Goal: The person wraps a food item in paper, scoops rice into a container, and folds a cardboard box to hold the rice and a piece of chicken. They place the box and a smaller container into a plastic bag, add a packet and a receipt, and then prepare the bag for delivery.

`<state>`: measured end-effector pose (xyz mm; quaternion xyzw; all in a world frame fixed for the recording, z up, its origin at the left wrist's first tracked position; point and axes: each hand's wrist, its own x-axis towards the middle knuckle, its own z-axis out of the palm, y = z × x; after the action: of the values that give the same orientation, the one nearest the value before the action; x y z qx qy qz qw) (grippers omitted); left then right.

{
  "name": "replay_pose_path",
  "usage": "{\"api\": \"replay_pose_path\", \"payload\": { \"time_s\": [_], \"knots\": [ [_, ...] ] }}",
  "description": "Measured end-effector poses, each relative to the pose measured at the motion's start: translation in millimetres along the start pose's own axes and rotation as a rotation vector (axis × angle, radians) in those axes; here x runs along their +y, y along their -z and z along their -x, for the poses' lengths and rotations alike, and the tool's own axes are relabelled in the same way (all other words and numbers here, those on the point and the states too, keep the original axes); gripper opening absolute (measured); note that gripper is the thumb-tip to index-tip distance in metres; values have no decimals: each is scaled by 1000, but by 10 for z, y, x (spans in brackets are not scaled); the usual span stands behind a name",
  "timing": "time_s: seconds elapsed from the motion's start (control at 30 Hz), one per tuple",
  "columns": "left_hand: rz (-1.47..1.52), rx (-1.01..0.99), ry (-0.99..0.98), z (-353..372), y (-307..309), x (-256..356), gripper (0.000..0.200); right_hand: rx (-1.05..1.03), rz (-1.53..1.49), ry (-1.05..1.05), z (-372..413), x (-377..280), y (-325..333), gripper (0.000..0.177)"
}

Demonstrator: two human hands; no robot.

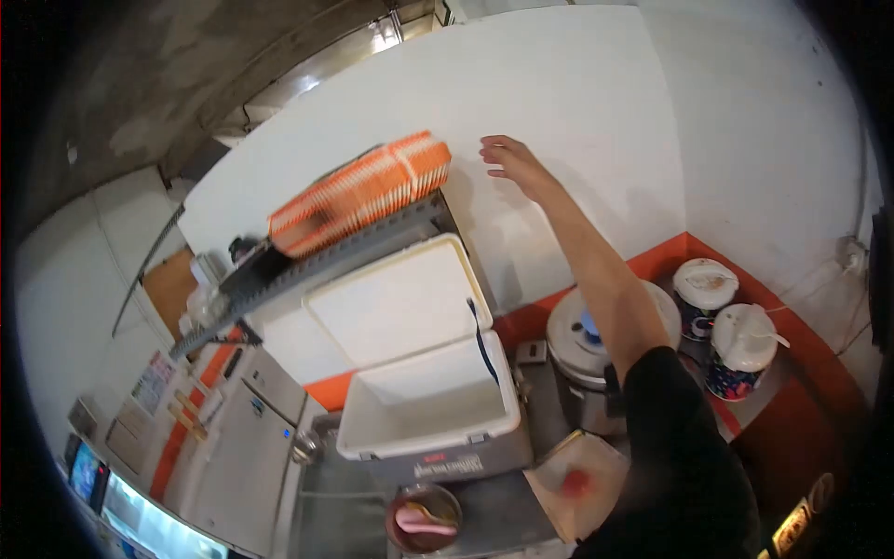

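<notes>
My right hand [512, 166] is raised before the white wall, its fingers apart and nothing in them. To its left, without touching it, an orange and white woven basket [372, 191] rests tilted in view on a grey metal shelf [349, 244]. A blurred brownish patch shows on the basket's left part; I cannot make out what it is. My left hand does not show. Below the shelf, a cooler box [430, 447] stands with its white lid [396, 300] raised.
A large lidded pot [570, 347] stands under my right forearm, with two lidded containers [705, 285] [742, 340] to its right. Before the cooler are a bowl [400, 533] with something pink inside and a paper-lined tray [551, 484]. White appliances [237, 466] stand at left.
</notes>
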<state>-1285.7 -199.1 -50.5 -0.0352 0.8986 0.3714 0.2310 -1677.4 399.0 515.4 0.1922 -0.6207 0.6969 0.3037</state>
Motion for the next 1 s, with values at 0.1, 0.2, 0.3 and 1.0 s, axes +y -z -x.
{"api": "replay_pose_path", "payload": {
  "time_s": [0.1,0.2,0.3,1.0],
  "knots": [
    [-90,36,-135,-337,781,1500,35,-31,-77,-2,-661,308,-194,46],
    [-163,96,-236,-286,1462,2734,35,-281,-289,-77,-1002,562,-457,44],
    [-224,213,-324,69,1986,3825,35,-417,-433,-109,-938,485,-618,41],
    [-1258,1107,-1111,-660,2845,7911,64,-29,-525,243,-1128,290,200,30]
  ]
}}
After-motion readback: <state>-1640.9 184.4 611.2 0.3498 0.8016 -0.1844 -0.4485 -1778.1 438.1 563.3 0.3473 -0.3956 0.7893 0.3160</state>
